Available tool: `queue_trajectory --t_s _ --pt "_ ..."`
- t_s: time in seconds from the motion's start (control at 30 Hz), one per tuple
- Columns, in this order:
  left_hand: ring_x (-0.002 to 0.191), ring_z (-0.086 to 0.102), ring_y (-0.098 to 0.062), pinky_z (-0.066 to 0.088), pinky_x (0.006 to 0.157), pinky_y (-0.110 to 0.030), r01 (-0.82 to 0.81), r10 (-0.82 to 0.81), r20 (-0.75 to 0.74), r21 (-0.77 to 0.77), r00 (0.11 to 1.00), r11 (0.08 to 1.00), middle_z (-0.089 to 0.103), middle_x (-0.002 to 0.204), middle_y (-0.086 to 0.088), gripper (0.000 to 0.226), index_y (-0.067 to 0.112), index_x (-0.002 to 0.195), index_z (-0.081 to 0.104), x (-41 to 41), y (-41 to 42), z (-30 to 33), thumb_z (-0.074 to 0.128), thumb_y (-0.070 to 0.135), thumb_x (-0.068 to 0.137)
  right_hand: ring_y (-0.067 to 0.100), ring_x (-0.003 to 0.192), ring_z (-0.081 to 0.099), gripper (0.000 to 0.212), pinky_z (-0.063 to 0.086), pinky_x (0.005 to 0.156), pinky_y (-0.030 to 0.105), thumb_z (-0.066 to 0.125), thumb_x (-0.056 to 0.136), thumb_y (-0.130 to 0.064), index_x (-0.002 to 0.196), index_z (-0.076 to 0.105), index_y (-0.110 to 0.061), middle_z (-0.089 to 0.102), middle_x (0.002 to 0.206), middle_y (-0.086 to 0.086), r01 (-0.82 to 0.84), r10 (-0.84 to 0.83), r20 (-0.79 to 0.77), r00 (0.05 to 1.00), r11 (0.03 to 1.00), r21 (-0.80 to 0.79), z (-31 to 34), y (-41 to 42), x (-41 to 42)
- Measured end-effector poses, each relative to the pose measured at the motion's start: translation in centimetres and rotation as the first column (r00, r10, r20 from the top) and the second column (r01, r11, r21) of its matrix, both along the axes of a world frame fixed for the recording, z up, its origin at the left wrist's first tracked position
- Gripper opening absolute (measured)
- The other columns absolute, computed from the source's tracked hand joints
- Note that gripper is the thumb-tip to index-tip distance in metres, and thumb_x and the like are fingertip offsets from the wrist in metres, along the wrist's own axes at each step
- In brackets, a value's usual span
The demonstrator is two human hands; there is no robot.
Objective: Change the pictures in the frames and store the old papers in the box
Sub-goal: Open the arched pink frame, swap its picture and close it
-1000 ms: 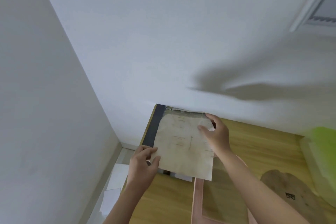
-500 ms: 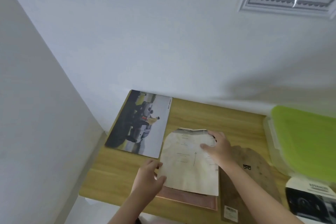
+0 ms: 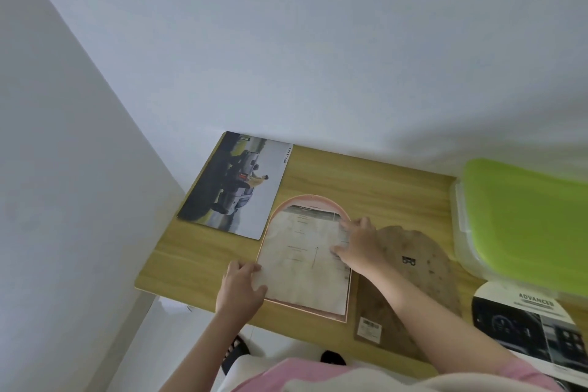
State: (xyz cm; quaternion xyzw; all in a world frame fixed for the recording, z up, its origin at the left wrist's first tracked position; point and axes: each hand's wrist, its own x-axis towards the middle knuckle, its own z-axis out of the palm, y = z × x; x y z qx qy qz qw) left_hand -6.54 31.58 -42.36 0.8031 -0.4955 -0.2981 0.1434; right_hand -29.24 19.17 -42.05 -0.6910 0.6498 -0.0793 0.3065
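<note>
The pale sheet of paper (image 3: pixel 302 258) now lies down inside the arched pink frame (image 3: pixel 310 199), where a second ago both hands held it up off the wooden table (image 3: pixel 366 181), over the dark picture by the wall; half a second back it was only coming down over the frame. The left hand (image 3: pixel 241 288) pinches the sheet's lower left edge with thumb and curled fingers, and the right hand (image 3: pixel 358 248) lies on the right side of the sheet with its fingers spread fairly flat, pressing it into the arch. The top of the paper sits square-cornered against the round top of the frame, so a band of pink shows above it. To my eye that means the sheet is being fitted or checked for size rather than finished; whether it is the new picture going in or the old one coming out I cannot tell from here. The brown arched backing board (image 3: pixel 413 264) lies just to the right of the frame, partly under the right forearm, so the frame is not closed yet. The car photograph (image 3: pixel 235 184) lies flat near the wall to the left, a second printed arched sheet (image 3: pixel 525 325) lies at the right edge, and the clear box with the green lid (image 3: pixel 521 219) stands shut at the far right, well apart from the sheet
</note>
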Motion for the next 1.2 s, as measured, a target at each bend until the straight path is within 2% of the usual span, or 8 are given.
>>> queue_trajectory --t_s 0.23,0.37,0.57,0.67,0.8,0.87,0.97,1.2 --pt "0.115 0.040 -0.019 0.037 0.079 -0.023 -0.060 0.062 0.034 -0.061 0.997 0.996 0.042 0.118 -0.001 0.041 0.021 0.122 0.054 -1.4 0.5 0.4 0.064 0.024 0.082 0.020 0.114 0.036 0.054 0.041 0.093 0.030 0.063 0.085 -0.034 0.132 0.047 -0.016 0.036 0.114 0.002 -0.030 0.031 0.009 0.999 0.998 -0.059 -0.3 0.4 -0.3" --pt "0.115 0.039 -0.019 0.036 0.083 -0.025 -0.080 0.085 0.017 -0.181 0.996 0.980 0.043 0.117 0.000 0.035 0.019 0.117 0.056 -3.6 0.7 1.4 0.063 0.020 0.082 0.018 0.115 0.039 0.054 0.041 0.097 0.031 0.060 0.088 -0.036 0.137 0.044 -0.018 0.037 0.113 0.000 0.022 -0.014 0.149 0.989 0.999 -0.047 0.7 2.1 -1.8" --pt "0.106 0.050 -0.014 0.039 0.085 -0.020 0.053 -0.090 -0.121 -0.276 0.989 0.960 0.044 0.114 0.002 0.031 0.015 0.115 0.056 -10.3 0.0 2.5 0.062 0.017 0.085 0.012 0.108 0.048 0.049 0.040 0.089 0.022 0.061 0.088 -0.033 0.132 0.049 -0.015 0.043 0.120 0.000 0.226 -0.199 0.243 0.949 0.970 -0.088 1.0 6.5 -7.8" --pt "0.098 0.053 -0.008 0.041 0.081 -0.017 0.098 -0.142 -0.204 -0.210 0.969 0.973 0.046 0.113 0.005 0.032 0.016 0.117 0.055 -14.1 -0.1 2.7 0.060 0.023 0.087 0.015 0.107 0.052 0.046 0.044 0.086 0.026 0.060 0.089 -0.032 0.131 0.050 -0.016 0.045 0.121 0.002 0.332 -0.312 0.201 0.928 0.941 -0.069 0.6 8.8 -11.8" --pt "0.100 0.051 -0.011 0.044 0.088 -0.022 0.175 -0.185 -0.219 -0.062 0.958 0.983 0.050 0.118 -0.003 0.043 0.012 0.125 0.051 -17.9 0.0 2.0 0.059 0.029 0.087 0.024 0.113 0.052 0.049 0.047 0.091 0.037 0.060 0.088 -0.032 0.132 0.048 -0.014 0.043 0.125 0.008 0.452 -0.448 0.119 0.886 0.892 -0.003 0.1 10.8 -15.6" --pt "0.099 0.047 -0.012 0.040 0.088 -0.021 0.206 -0.200 -0.203 0.010 0.958 0.978 0.046 0.123 -0.005 0.051 0.011 0.132 0.045 -19.1 0.3 1.8 0.058 0.031 0.087 0.026 0.119 0.047 0.054 0.047 0.091 0.038 0.059 0.089 -0.033 0.136 0.043 -0.012 0.040 0.129 0.010 0.459 -0.461 0.053 0.886 0.888 0.037 -0.1 11.4 -16.6" --pt "0.114 0.048 -0.019 0.041 0.097 -0.027 0.219 -0.200 -0.192 0.082 0.961 0.972 0.038 0.135 -0.008 0.062 0.008 0.140 0.036 -20.5 0.6 1.5 0.056 0.033 0.087 0.027 0.125 0.040 0.061 0.044 0.092 0.036 0.057 0.090 -0.036 0.141 0.035 -0.010 0.033 0.135 0.011 0.430 -0.431 -0.019 0.902 0.897 0.105 -0.2 12.0 -17.2" --pt "0.116 0.045 -0.027 0.045 0.099 -0.039 0.145 -0.125 -0.146 0.130 0.981 0.981 0.035 0.130 -0.010 0.061 0.011 0.136 0.037 -21.5 -0.1 1.0 0.061 0.029 0.083 0.032 0.123 0.044 0.068 0.044 0.093 0.035 0.061 0.087 -0.035 0.143 0.031 -0.011 0.033 0.134 0.014 0.471 -0.490 0.069 0.869 0.861 0.192 -0.6 11.4 -18.2"
